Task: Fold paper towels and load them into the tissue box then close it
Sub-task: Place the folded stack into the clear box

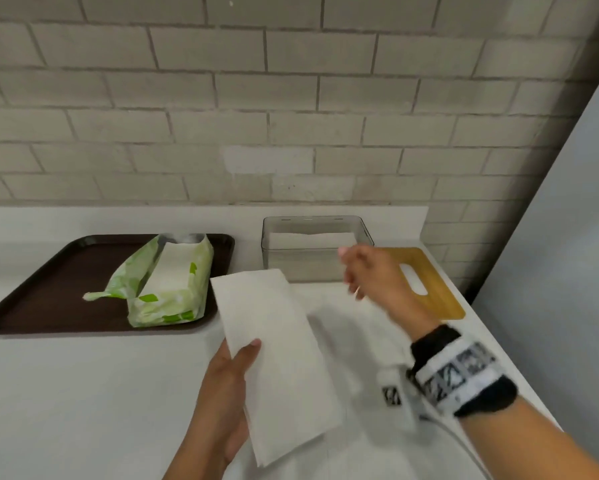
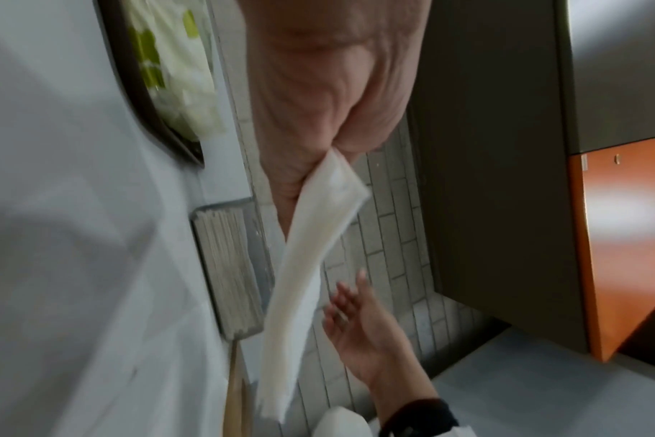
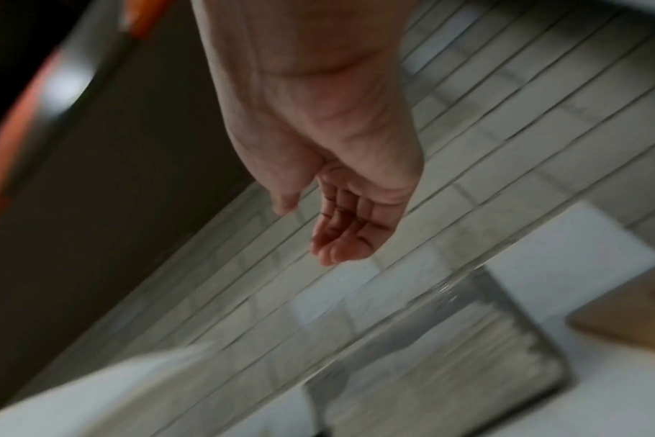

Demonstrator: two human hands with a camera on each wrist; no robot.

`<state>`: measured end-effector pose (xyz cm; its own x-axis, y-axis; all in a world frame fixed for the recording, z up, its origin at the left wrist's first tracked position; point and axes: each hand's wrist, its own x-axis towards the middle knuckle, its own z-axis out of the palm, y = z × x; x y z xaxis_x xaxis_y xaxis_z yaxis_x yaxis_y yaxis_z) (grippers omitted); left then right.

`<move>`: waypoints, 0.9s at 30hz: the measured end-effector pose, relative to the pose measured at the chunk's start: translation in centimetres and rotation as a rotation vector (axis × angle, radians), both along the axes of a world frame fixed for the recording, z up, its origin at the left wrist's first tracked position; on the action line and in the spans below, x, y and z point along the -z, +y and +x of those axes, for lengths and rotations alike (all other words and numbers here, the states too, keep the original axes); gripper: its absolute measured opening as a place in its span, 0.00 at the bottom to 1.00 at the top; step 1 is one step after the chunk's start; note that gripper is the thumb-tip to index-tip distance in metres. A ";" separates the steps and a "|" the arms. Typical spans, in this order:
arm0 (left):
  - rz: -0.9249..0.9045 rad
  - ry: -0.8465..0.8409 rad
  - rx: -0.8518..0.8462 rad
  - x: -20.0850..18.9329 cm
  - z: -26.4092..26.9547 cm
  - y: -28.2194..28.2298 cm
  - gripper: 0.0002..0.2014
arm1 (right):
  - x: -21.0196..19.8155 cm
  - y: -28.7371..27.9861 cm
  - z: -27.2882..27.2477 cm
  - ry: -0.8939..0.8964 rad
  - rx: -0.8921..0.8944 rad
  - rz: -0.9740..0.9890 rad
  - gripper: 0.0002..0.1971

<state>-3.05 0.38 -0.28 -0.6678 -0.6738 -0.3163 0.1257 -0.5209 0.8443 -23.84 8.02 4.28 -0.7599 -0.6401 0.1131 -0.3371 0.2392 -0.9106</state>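
White tabletop (image 1: pixel 83 393): left fingers (image 1: pixel 248 351) pinch folded paper towel (image 1: pixel 277 341); right fingers (image 1: pixel 351 268) spread, empty; advise lowering flat into tissue box (image 1: pixel 317 268) beyond them.

Box mouth: we see the tissue box (image 1: pixel 317 249) standing open-topped, lid (image 1: pixel 426 282) lying just right of it.
Left flank: tray (image 1: pixel 48 289) and towel pack (image 1: pixel 170 285) crowd us.
Front: bare counter (image 1: pixel 83 393) gives us passage.

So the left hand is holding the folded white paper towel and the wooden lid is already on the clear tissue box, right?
Not quite. The left hand holds the folded white paper towel, but the head view shows the wooden lid lying on the counter beside the open clear tissue box.
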 end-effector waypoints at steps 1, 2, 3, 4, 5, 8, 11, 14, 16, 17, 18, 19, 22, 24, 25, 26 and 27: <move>-0.004 0.000 -0.025 0.1 0.7 -0.4 0.13 | -0.7 0.2 -2.2 -0.020 0.064 -0.008 0.10; -0.009 0.002 -0.047 0.3 1.4 -0.8 0.13 | -0.9 0.5 -4.3 -0.023 0.117 0.030 0.09; -0.013 0.006 -0.066 0.4 2.0 -1.2 0.13 | -0.6 0.6 -6.2 -0.023 0.150 0.109 0.09; -0.014 0.006 -0.085 0.5 2.5 -1.5 0.13 | 0.4 0.6 -7.9 -0.036 0.166 0.220 0.09; -0.015 0.006 -0.094 0.6 2.9 -1.6 0.13 | 1.5 0.6 -8.9 -0.077 0.165 0.355 0.07; -0.026 -0.020 -0.109 1.0 3.8 -1.8 0.12 | 5.0 0.3 -9.4 -0.146 0.073 0.761 0.14; -0.041 -0.044 -0.127 1.2 4.3 -1.9 0.11 | 6.4 -0.3 -7.7 0.126 -0.079 1.099 0.24; -0.049 -0.050 -0.136 1.4 4.5 -1.9 0.11 | 7.1 -1.1 -6.7 0.318 -0.109 1.197 0.27; -0.048 -0.038 -0.129 1.5 4.3 -1.8 0.11 | 7.7 -1.6 -6.6 0.323 -0.082 1.203 0.29; -0.045 -0.033 -0.125 1.7 4.1 -1.6 0.12 | 8.1 -1.9 -6.7 0.341 -0.067 1.190 0.30; -0.044 -0.032 -0.118 1.8 3.8 -1.5 0.13 | 8.7 -2.2 -6.9 0.344 -0.038 1.197 0.32; -0.043 -0.031 -0.106 1.9 3.6 -1.3 0.13 | 9.2 -2.3 -6.9 0.358 -0.011 1.201 0.35; -0.044 -0.038 -0.066 2.2 2.7 -0.7 0.12 | 11.0 -2.7 -7.4 0.278 0.096 1.196 0.45; -0.048 -0.044 -0.049 2.2 2.2 -0.5 0.12 | 11.9 -2.8 -7.8 0.162 0.151 1.151 0.52; -0.053 -0.046 -0.045 2.2 2.0 -0.4 0.11 | 12.1 -2.6 -7.9 0.104 0.167 1.133 0.56; -0.056 -0.045 -0.041 2.2 1.9 -0.4 0.11 | 12.2 -2.5 -8.1 0.072 0.175 1.097 0.57; -0.056 -0.044 -0.037 2.2 1.8 -0.3 0.12 | 12.3 -2.2 -8.4 0.056 0.179 1.059 0.55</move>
<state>-1.26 0.06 -2.47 -0.6281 -0.7153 -0.3062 0.1063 -0.4687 0.8770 -32.20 5.79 -8.04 -0.8634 -0.3128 -0.3958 -0.2534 0.9473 -0.1958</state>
